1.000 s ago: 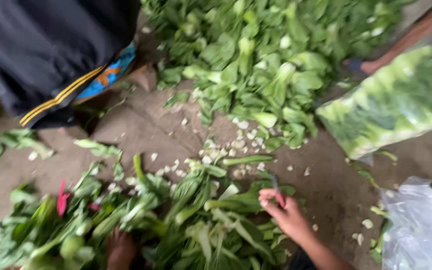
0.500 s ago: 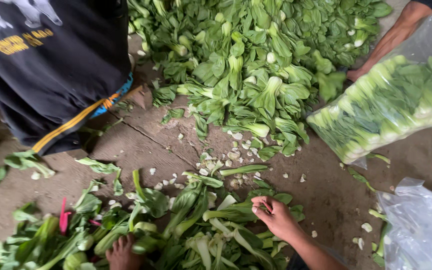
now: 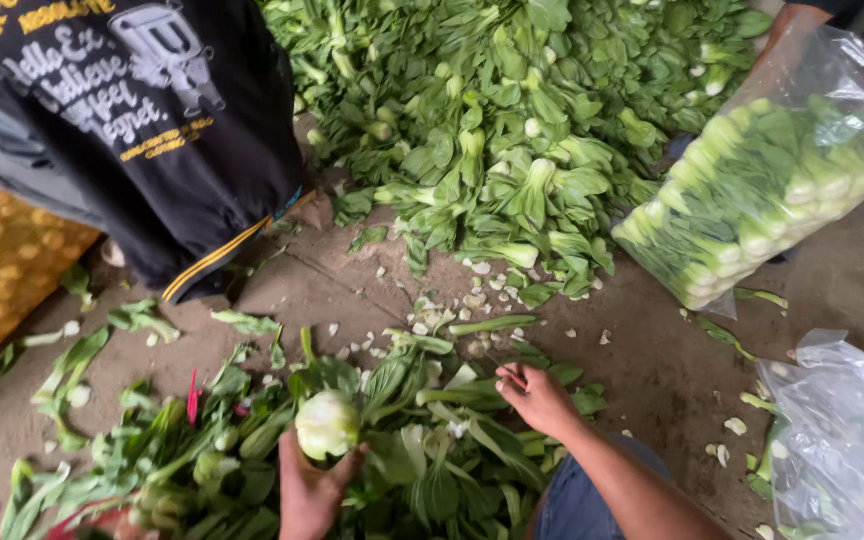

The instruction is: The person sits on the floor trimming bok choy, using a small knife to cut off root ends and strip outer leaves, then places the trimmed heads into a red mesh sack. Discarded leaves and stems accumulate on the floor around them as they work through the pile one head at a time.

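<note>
Green leaves are lying everywhere on the brown dirt floor (image 3: 652, 370). The left hand (image 3: 310, 490) is holding a bok choy (image 3: 328, 424) by its bottom — the pale cut end is facing up, and the fingers are wrapping around it from below. The right hand (image 3: 537, 398) is resting on the near pile of greens (image 3: 392, 440), fingers curled close together, and it is pinching something thin and dark; I cannot tell what. A big heap of bok choy (image 3: 512, 130) is sitting farther away. A person in a black shirt (image 3: 152, 130) is crouching on the left side. On the right, a clear plastic bag (image 3: 762, 190) full of bok choy is tilting down — another person's arm (image 3: 787, 25) is showing just above it. Another clear bag (image 3: 847, 430) is lying near the right edge.
</note>
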